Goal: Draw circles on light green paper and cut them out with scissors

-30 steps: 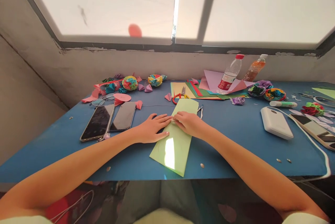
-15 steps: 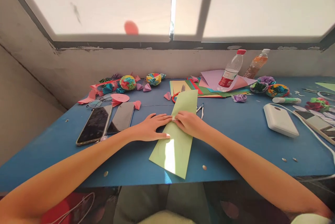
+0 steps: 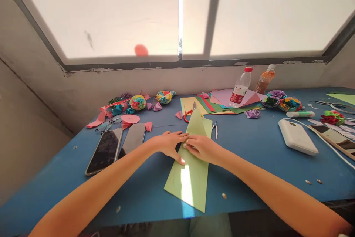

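both hands met at the middle of a long strip of light green paper (image 3: 191,170) that lay flat on the blue counter (image 3: 249,148), its near end reaching almost to the counter's front edge. the left hand (image 3: 169,144) lay mostly open and flat, fingers spread, thumb down on the strip's left edge; the right hand (image 3: 201,146) was curled, its fingertips pinched on a small bit of the paper where the hands touched, though what exactly sat between those fingertips was too small to tell. from the hands, red-handled scissors (image 3: 189,113) lay at 12 o'clock, partly under the strip's far end, with a fan of coloured paper sheets (image 3: 219,104) and a clear water bottle (image 3: 239,88) toward 1 o'clock. two smartphones (image 3: 116,146) lay side by side at 9 o'clock, eyeglasses (image 3: 107,125) and folded paper balls (image 3: 151,99) at 10 to 11 o'clock, and a white power bank (image 3: 297,136) with its cable at 3 o'clock. the likely trouble, as i judged it, was the strip skating on the smooth counter under uneven pressure, which would set any crease crooked; a hard pinch could also tear the thin edge, and a wide elbow sweep could knock the phones or tip the bottle onto the sheets.
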Motion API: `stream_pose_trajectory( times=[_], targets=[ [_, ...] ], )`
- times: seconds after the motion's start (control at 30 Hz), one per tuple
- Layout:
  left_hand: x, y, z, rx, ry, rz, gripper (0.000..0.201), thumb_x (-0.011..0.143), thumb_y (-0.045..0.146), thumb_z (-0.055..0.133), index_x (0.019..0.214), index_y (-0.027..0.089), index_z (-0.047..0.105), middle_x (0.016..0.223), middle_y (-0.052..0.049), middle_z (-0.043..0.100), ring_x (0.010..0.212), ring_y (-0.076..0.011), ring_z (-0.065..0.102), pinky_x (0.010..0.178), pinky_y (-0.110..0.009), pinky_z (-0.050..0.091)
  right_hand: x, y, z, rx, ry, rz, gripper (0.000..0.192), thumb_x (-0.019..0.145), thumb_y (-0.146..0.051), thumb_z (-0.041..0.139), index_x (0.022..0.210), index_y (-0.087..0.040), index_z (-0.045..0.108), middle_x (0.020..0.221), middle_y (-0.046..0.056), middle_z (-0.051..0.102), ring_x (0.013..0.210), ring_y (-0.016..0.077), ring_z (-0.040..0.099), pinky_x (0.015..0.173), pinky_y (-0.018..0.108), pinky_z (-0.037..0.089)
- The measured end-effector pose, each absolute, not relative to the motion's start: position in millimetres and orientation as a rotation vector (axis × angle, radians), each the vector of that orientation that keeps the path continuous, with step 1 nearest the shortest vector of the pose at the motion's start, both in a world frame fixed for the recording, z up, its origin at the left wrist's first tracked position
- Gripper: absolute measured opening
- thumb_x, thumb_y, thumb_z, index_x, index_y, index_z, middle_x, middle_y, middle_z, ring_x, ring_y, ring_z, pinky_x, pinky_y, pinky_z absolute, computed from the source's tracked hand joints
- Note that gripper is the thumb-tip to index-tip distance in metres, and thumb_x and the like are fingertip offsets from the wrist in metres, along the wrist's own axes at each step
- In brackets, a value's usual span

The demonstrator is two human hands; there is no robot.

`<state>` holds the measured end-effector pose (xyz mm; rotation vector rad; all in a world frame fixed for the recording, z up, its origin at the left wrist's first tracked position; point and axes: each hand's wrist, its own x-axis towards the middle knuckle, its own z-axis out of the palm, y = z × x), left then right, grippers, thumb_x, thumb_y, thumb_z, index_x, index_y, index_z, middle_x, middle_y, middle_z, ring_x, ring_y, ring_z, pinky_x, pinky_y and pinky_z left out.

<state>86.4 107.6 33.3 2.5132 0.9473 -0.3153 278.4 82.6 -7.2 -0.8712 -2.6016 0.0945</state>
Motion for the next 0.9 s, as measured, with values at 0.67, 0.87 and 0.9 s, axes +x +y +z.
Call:
stream_pose_trajectory(
  times=[0.67, 0.87, 0.9],
  targets=[
    [80.8, 119.2, 37.0, 2.517, 0.849, -0.43, 0.104, 0.065, 0.067, 0.058, 0.146, 0.03, 0.007, 0.154, -0.003, 0.006, 0.141, -0.0322, 0.003, 0.108, -0.058, 0.007, 277.4, 72.0, -5.4, -0.864, -2.628, 0.06, 0.027, 0.092, -0.019, 0.038, 0.078, -0.013, 0.059, 0.074, 0.008, 0.058, 0.067, 0.0158, 0.054, 0.06, 0.027, 0.042],
    [82.2, 117.8, 34.3, 2.507, 0.857, -0.418, 0.108, 0.06, 0.068, 0.061, 0.146, 0.032, 0.007, 0.154, -0.002, 0.005, 0.14, -0.0331, 0.002, 0.109, -0.057, 0.005, 276.7, 70.5, -6.8, -0.893, -2.628, -0.032, 0.029, 0.094, -0.02, 0.034, 0.078, -0.013, 0.057, 0.072, 0.008, 0.055, 0.064, 0.0162, 0.053, 0.058, 0.028, 0.039],
    [82.3, 117.3, 33.7, 2.504, 0.864, -0.405, 0.108, 0.059, 0.068, 0.062, 0.146, 0.032, 0.008, 0.154, -0.002, 0.005, 0.14, -0.0335, 0.001, 0.109, -0.057, 0.004, 276.7, 70.5, -6.8, -0.877, -2.64, -0.047, 0.03, 0.094, -0.02, 0.034, 0.077, -0.013, 0.057, 0.071, 0.008, 0.055, 0.065, 0.0165, 0.053, 0.059, 0.028, 0.039]
  ],
)
